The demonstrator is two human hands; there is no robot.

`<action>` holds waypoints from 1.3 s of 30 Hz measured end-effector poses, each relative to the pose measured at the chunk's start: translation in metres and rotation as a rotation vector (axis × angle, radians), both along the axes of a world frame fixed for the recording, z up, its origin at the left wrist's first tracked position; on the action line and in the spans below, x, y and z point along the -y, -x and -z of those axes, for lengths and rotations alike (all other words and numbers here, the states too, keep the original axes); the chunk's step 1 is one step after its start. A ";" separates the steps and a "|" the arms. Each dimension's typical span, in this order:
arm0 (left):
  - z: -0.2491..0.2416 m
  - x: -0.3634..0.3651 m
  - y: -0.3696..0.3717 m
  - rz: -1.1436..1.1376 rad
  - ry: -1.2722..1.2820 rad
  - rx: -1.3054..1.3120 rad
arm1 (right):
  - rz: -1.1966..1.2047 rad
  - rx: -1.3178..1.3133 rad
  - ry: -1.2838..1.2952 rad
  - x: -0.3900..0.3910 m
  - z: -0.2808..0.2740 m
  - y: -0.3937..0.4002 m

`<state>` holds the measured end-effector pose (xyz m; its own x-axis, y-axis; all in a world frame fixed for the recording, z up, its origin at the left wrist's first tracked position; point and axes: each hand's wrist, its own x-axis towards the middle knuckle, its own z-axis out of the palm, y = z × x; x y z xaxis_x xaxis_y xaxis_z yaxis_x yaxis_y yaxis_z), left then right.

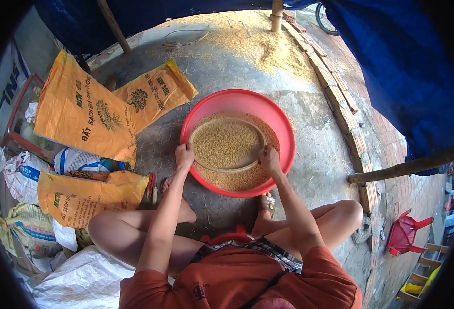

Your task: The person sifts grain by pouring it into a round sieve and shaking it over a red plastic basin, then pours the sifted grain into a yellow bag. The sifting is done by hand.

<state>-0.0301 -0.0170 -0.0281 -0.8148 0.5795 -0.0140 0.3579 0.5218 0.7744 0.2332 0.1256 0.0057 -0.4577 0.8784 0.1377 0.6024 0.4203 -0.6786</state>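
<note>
A round sieve [228, 143] full of light brown grain is held over a large red basin [286, 129]. My left hand [184, 156] grips the sieve's rim on the left, fingers wrapped round it. On the right side of the same rim, my right hand [269, 158] is closed. More grain [227, 179] lies in the basin below and around the sieve. The basin rests on the concrete floor between my bare feet, and the sieve hides part of what is inside it.
Orange sacks [90, 110] stand at the left, with white sacks [80, 278] below them. Grain [268, 49] is scattered on the floor ahead. A brick edging [340, 105], a wooden pole [402, 167] and a red stool [407, 233] are on the right. Blue tarps hang above.
</note>
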 end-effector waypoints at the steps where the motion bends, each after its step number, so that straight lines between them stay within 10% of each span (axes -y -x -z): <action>1: -0.017 -0.002 -0.002 0.003 -0.002 -0.002 | 0.000 -0.020 -0.013 0.000 -0.009 0.002; 8: -0.151 -0.011 -0.026 0.002 -0.626 -0.223 | 0.068 -0.366 -0.095 0.016 -0.122 0.018; 17: -0.018 -0.004 -0.013 0.060 -0.120 -0.228 | 0.028 0.012 0.038 0.003 -0.020 -0.001; 28: -0.159 -0.014 -0.027 -0.004 -0.485 -0.132 | 0.054 -0.434 -0.063 0.014 -0.129 0.014; 39: -0.019 0.000 0.000 0.033 -0.038 0.014 | 0.018 -0.021 0.046 0.003 -0.026 0.002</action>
<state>-0.0305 -0.0170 -0.0095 -0.7953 0.6062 -0.0032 0.3631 0.4805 0.7983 0.2308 0.1228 0.0319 -0.4395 0.8920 0.1060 0.5949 0.3775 -0.7096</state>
